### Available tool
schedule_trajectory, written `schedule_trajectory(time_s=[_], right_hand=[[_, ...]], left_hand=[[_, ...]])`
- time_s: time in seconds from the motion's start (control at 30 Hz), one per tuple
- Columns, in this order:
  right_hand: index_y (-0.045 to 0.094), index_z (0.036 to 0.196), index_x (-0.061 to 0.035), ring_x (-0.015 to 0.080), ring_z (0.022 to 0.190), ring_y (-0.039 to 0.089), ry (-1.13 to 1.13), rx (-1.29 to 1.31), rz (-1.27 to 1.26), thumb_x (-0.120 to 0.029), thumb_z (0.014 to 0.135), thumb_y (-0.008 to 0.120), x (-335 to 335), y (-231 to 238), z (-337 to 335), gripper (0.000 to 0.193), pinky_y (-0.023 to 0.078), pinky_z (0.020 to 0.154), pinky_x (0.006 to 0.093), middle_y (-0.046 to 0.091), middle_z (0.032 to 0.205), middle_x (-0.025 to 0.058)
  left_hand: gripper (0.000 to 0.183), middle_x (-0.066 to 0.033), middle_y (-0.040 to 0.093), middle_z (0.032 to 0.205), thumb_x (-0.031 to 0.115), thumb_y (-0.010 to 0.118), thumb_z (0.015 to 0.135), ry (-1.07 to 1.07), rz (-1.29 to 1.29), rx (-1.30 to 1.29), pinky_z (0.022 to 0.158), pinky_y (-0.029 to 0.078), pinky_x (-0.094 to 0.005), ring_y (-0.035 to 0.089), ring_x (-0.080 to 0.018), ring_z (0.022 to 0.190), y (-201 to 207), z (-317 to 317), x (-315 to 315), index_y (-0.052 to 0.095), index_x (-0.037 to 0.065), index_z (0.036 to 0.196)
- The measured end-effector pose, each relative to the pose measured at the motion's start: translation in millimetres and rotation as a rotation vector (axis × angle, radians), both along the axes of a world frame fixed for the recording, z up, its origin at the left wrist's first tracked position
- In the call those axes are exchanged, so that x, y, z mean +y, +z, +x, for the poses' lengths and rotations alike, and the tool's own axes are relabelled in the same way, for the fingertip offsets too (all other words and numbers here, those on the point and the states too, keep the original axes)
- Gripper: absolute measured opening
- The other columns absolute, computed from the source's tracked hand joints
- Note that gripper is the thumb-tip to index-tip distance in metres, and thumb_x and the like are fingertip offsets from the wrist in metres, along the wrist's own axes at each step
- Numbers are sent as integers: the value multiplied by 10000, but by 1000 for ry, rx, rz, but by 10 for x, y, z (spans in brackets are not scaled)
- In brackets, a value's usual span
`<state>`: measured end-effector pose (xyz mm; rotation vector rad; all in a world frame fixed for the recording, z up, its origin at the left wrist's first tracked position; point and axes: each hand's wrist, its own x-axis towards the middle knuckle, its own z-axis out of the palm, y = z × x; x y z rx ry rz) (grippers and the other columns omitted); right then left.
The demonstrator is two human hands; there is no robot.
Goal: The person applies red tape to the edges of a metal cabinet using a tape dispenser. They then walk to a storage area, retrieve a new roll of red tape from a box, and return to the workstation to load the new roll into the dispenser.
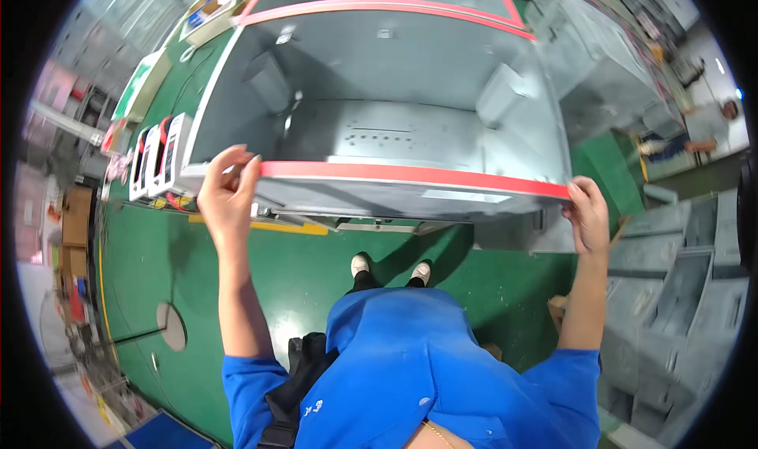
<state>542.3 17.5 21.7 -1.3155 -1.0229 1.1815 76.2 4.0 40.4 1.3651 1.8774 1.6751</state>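
Note:
A grey metal cabinet (339, 58), its open side up, stands in front of me. Along its near rim runs a straight red strip (410, 174). My left hand (227, 187) is closed on the strip's left end, with thumb and fingers pinched together at the corner. At the opposite corner, my right hand (587, 214) is closed round the strip's right end, its fingers partly hidden below the edge. Whether the strip lies fully flat on the rim cannot be seen. Another red strip (379, 5) lines the cabinet's far edge.
White devices with red handles (162, 155) stand against the cabinet's left side. Grey metal housings (671, 291) are stacked at the right. A round-based stand (171, 327) is on the green floor at the left. Another person (699, 129) is far right.

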Motion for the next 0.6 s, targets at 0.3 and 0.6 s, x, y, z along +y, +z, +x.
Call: schedule_trajectory(time_s=[0.3,0.6], right_hand=[[524,1036,23,200,913,532,-387,-851,577,-82,849,554,-261,123,-575,216,424,830,323,549,1017,105],[436,1251,17,319,1223,411,165,-1250,854,-249,696,689,-194,174,-1606,665,306,1022,468,435,1307,171]], left_hand=[[498,-110,490,1274,59,642,764,-191,201,854,1018,296,-441,401,-289,1236,42,336,-113,486,42,1237],[674,-89,416,1359,179,695,692,-526,140,1109,1079,167,-512,321,-288,1301,-46,981,-9,425,43,1294]])
